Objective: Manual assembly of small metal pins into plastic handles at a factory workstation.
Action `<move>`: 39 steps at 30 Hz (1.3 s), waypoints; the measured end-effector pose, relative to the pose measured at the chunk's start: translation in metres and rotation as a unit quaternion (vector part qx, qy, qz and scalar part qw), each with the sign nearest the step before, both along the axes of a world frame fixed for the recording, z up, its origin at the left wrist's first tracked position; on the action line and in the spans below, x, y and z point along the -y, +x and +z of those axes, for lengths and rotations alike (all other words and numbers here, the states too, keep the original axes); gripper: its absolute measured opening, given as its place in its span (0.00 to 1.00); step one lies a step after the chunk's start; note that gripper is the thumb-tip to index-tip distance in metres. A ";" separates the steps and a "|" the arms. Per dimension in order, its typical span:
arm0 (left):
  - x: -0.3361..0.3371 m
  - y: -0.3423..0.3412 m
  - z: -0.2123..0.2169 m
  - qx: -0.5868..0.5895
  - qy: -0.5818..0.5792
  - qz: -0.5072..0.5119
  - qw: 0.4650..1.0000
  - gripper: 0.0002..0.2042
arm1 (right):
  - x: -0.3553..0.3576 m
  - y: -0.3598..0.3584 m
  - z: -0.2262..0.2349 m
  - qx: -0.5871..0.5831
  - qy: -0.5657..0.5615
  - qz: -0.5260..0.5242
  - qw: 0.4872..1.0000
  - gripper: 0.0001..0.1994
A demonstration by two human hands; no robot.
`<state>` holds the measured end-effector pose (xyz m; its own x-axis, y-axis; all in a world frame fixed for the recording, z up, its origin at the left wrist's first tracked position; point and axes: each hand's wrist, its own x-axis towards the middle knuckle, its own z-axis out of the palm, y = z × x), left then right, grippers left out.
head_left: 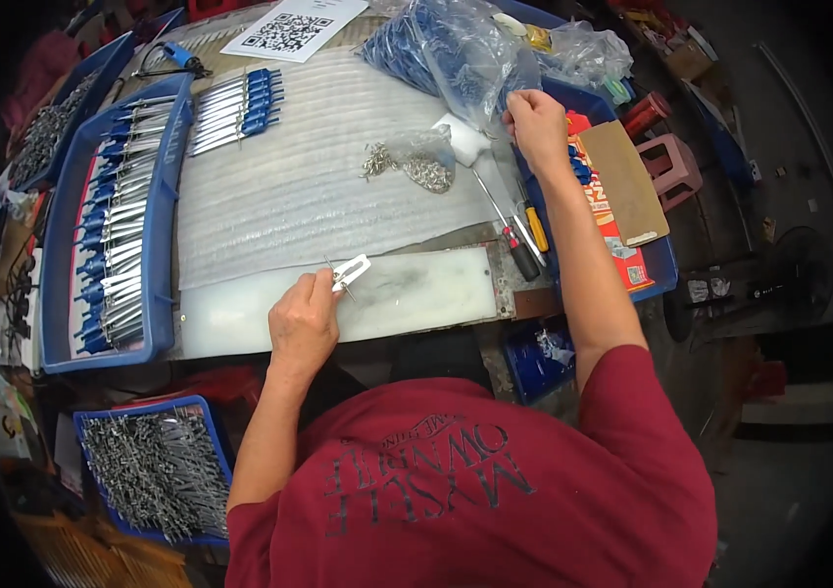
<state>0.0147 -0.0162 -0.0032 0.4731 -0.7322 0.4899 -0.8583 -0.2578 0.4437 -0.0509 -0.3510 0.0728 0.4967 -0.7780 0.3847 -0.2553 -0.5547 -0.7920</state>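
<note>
Over the pale work board point(436, 284), my left hand point(304, 316) pinches a small white slotted piece point(352, 271) with a thin metal part crossing it. My right hand point(537, 122) reaches to the far right, its fingers curled together beside a clear plastic bag of blue parts point(436, 49). What those fingers hold, if anything, is hidden. Small metal fasteners point(430, 174) lie in a heap on the foam sheet point(289, 196), left of a white object point(464, 137). A red-and-black screwdriver point(519, 253) and a yellow-handled tool point(535, 228) lie below my right hand.
At left stands a blue bin point(167, 206) of metal rods with blue parts; a row of similar pieces point(236, 110) lies beside it. Another blue bin point(152, 470) of metal parts sits low at left. A cardboard piece point(627, 181) rests on the right-hand bin point(666, 269).
</note>
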 end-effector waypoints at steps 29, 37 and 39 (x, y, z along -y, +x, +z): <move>-0.002 0.002 -0.002 0.000 0.019 0.006 1.000 0.13 | 0.098 0.077 -0.080 -0.416 -0.261 0.132 0.861 0.16; -0.004 0.001 -0.002 -0.011 0.022 0.001 1.000 0.11 | 0.110 0.068 -0.057 -0.430 -0.350 0.186 0.811 0.10; -0.003 0.001 0.000 -0.019 0.008 -0.001 1.000 0.11 | 0.099 0.059 -0.045 -0.249 -0.139 0.100 0.953 0.12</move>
<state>0.0153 -0.0134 -0.0035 0.4898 -0.7406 0.4600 -0.8416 -0.2640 0.4711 0.0083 -0.4498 0.0280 0.7997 -0.5507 0.2394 -0.4280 -0.8023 -0.4161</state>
